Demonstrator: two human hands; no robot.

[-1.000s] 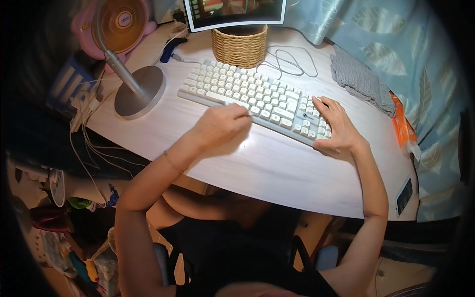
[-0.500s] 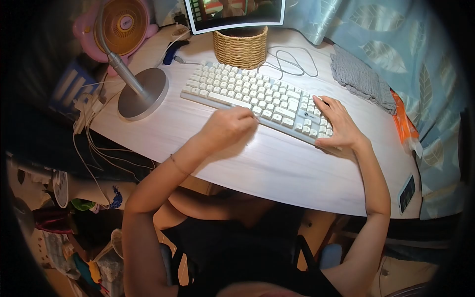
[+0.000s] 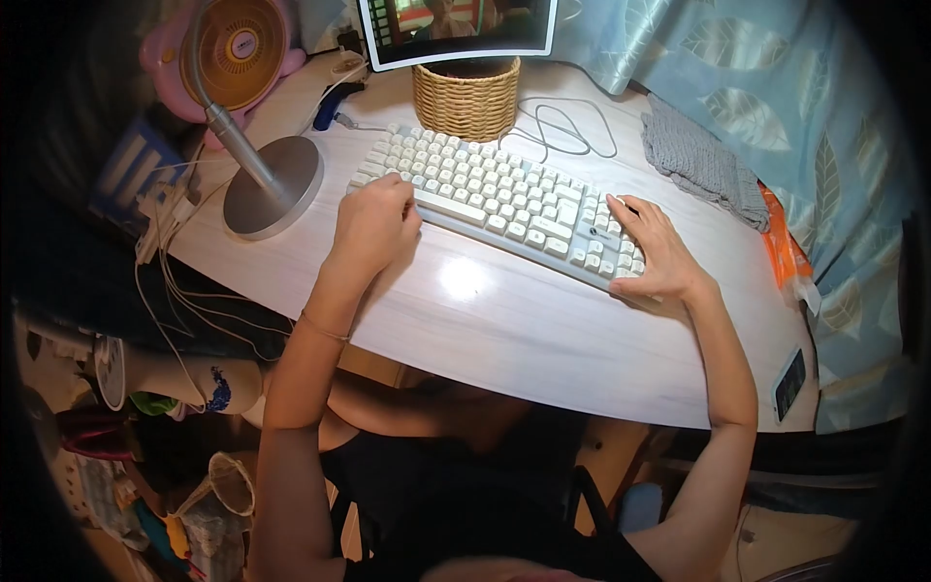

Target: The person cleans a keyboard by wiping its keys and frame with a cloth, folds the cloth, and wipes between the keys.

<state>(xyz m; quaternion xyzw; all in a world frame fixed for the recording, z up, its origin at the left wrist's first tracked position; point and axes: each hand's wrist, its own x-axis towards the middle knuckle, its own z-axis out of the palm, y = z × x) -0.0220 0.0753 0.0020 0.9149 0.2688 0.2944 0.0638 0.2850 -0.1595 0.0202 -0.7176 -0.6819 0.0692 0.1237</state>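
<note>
A white-keyed keyboard [image 3: 504,199] with a grey frame lies at a slant on the desk. My left hand [image 3: 376,221] is closed in a fist at the keyboard's front left corner, by the left end of the space bar row. Whatever its fingers hold, if anything, is hidden. Across the right end of the keyboard my right hand [image 3: 661,254] is spanned, thumb at the front edge and fingers over the number keys, gripping that end.
A lamp base [image 3: 274,189] stands left of the keyboard. Behind are a wicker basket [image 3: 465,102], a screen [image 3: 461,58] and a looped cable [image 3: 582,150]. Grey knitted cloth [image 3: 703,160], an orange packet [image 3: 784,242] and a phone [image 3: 789,385] lie at the right.
My left fist has moved left along the keyboard's front edge, from the middle to the left corner. My right hand stays on the right end. The view has shifted slightly.
</note>
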